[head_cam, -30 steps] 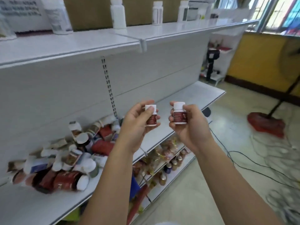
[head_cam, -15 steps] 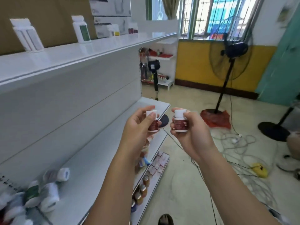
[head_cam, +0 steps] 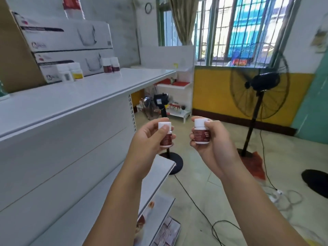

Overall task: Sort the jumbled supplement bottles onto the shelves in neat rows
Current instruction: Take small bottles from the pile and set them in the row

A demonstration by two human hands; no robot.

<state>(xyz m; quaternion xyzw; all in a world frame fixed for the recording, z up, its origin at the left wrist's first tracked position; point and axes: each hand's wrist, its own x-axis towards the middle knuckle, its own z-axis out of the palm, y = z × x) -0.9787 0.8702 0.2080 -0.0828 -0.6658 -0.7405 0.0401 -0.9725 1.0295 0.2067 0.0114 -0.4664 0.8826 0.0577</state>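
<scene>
My left hand (head_cam: 150,139) grips a small white-capped bottle with a dark red label (head_cam: 166,134), held upright in front of me. My right hand (head_cam: 211,144) grips a matching bottle (head_cam: 201,133), also upright, a hand's width to the right. Both are held in the air past the right end of the white shelving. On the top shelf (head_cam: 99,89) stand two similar dark-red-labelled bottles (head_cam: 111,65) side by side, and left of them two white bottles (head_cam: 70,72), one with a yellow label. The jumbled pile is out of view.
White cartons (head_cam: 65,41) are stacked at the back of the top shelf. The middle shelf (head_cam: 159,171) ends below my left hand. A black standing fan (head_cam: 259,87), a small fan on a stand (head_cam: 162,103) and loose cables (head_cam: 204,206) occupy the floor to the right.
The view has swung right along the shelving, so the jumbled pile has left the frame and the shelf's end and the window came in. Both hands keep their bottles, held the same way.
</scene>
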